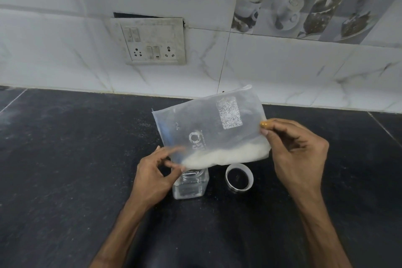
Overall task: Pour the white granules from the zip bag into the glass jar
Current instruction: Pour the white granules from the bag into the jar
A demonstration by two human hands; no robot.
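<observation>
A translucent zip bag (208, 128) hangs tilted above the counter, with white granules (221, 155) gathered along its lower edge. My right hand (298, 154) pinches the bag's right edge between thumb and fingers. My left hand (155, 176) pinches the bag's lower left corner, right over the mouth of the jar. The clear square glass jar (190, 185) stands upright on the counter below that corner; its mouth is partly hidden by the bag. The jar holds nothing that I can make out.
The jar's round lid (239, 177) lies upside down on the black stone counter (65, 169) just right of the jar. A tiled wall with a switch and socket plate (154, 41) rises behind the counter.
</observation>
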